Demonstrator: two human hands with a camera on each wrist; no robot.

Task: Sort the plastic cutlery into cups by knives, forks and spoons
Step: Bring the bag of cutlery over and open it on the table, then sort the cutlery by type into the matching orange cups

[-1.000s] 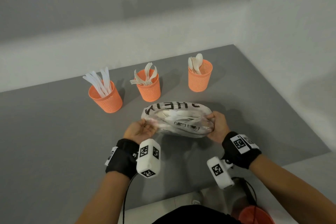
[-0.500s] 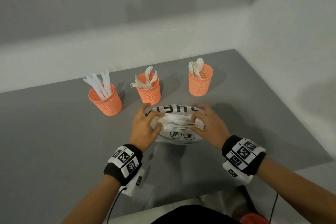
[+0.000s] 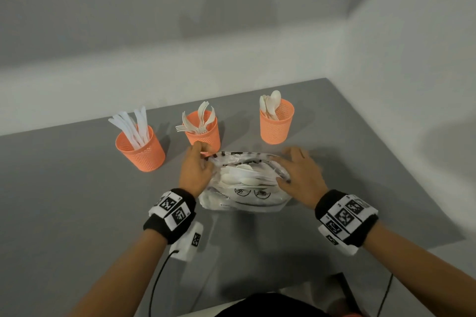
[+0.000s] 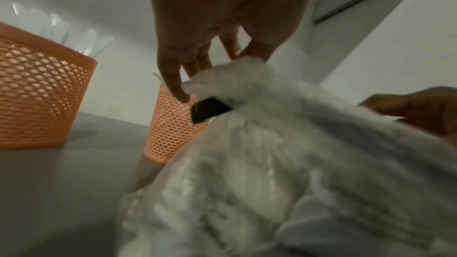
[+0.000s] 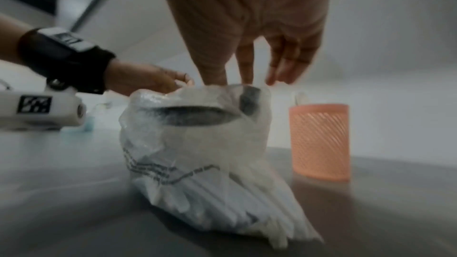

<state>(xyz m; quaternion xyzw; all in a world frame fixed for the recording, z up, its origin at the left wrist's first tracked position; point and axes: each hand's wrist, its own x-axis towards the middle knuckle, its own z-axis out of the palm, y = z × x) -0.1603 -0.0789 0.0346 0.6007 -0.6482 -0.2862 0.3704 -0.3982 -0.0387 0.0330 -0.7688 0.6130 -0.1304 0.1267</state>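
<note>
Head view: crinkled clear plastic bag with black print [image 3: 244, 188] now down on the smooth grey table [image 3: 77, 201], no longer lifted between both palms. Left hand [image 3: 195, 170] pinching the bag's far rim; right hand [image 3: 298, 175] spread, fingers straight on the film, opening it. White plastic cutlery [image 3: 242, 179] heaped between. Beyond the grip: three orange mesh cups [image 3: 203, 136], already part-filled.

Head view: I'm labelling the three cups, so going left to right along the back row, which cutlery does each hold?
Cup of knives → cup of forks → cup of spoons, all standing behind the plastic bag.
</note>
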